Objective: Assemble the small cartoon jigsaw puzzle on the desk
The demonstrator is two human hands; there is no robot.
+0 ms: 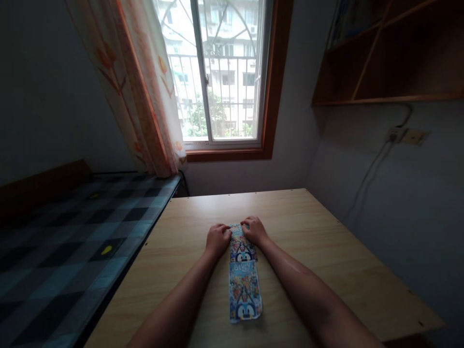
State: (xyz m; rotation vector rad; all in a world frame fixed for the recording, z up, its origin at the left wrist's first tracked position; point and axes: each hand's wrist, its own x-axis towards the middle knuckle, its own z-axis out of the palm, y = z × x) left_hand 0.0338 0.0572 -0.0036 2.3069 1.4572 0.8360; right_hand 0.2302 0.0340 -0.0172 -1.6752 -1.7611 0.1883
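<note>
Two bright, mostly blue Bluey picture sheets lie end to end on the wooden table, each with a cartoon dog's face at its lower end. My left hand point(218, 238) is at the left edge of the far picture sheet point(239, 244), fingers bent over its upper left corner. On the opposite edge, my right hand point(254, 229) pinches the upper right side with curled fingers. The near picture sheet point(244, 290), marked "BLUEY" at its top, lies between my forearms, touched by neither hand. Its lower edge looks slightly raised and uneven.
The light wooden table point(304, 232) reaches toward the window point(224, 77). A bed with a checked cover point(72, 217) stands along the left, below a flowered curtain point(134, 87). Wooden shelves point(384, 58) and a socket with a cable point(397, 134) are on the right wall.
</note>
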